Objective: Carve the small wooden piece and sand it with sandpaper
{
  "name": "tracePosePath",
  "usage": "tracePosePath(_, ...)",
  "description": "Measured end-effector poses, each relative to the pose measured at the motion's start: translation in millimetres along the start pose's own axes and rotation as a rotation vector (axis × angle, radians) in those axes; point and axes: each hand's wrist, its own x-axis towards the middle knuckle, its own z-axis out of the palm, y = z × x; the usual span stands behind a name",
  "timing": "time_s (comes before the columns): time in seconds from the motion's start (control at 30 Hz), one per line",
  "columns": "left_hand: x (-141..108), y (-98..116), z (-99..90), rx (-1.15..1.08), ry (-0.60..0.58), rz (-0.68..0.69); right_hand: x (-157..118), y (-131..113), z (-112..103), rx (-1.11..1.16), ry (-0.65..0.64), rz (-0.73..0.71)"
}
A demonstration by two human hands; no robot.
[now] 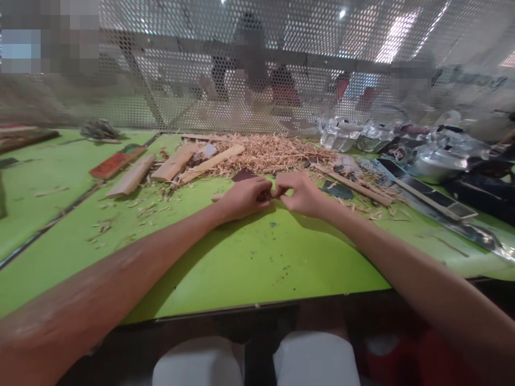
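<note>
Over the green tabletop, my left hand and my right hand meet fingertip to fingertip. Both are closed, with curled fingers in a pinch. Something small and dark shows between them, too small to name. A short end of a pale wooden stick pokes out behind my left wrist; whether the hand holds it is hidden. Just beyond my left hand lies a dark brown piece of sheet. To the right of my right hand is a dark green scrap.
A heap of wood shavings lies ahead, before a perforated screen. Wood blocks and an orange-red block are at left. A wooden strip, a long tool and clear plastic-wrapped items occupy the right.
</note>
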Motion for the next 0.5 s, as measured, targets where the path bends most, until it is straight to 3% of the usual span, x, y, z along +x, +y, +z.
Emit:
tracePosePath(0.23, -1.0, 3.5, -2.6, 0.004, 0.003, 0.009, -2.9, 13.0, 1.0, -0.087, 0.009, -0.068)
tracePosePath(0.5, -0.7, 4.4, -3.2, 0.021, -0.001, 0.007, -1.7, 13.3, 0.8, -0.068, 0.023, -0.023)
